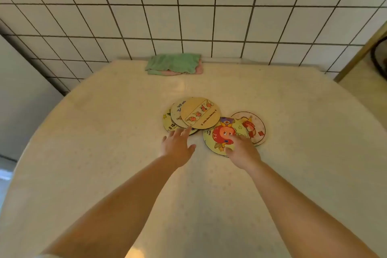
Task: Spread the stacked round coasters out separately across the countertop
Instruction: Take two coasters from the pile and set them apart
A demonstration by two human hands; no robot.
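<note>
Several round printed coasters lie overlapping in the middle of the cream countertop (104,153). A tan coaster with a strip of small figures (200,113) tops the left cluster, over a pale one (176,114) and a yellowish one (167,121). To the right, a yellow coaster with a red cartoon fruit (224,134) overlaps a white coaster with a red drawing (253,127). My left hand (177,144) lies flat with fingers spread, its fingertips on the near edge of the left cluster. My right hand (244,150) presses its fingers on the red-fruit coaster.
A folded green and pink cloth (174,64) lies at the back of the counter against the white tiled wall (188,17). A grey appliance side (21,100) stands on the left. A wooden frame edge (360,54) runs at the far right.
</note>
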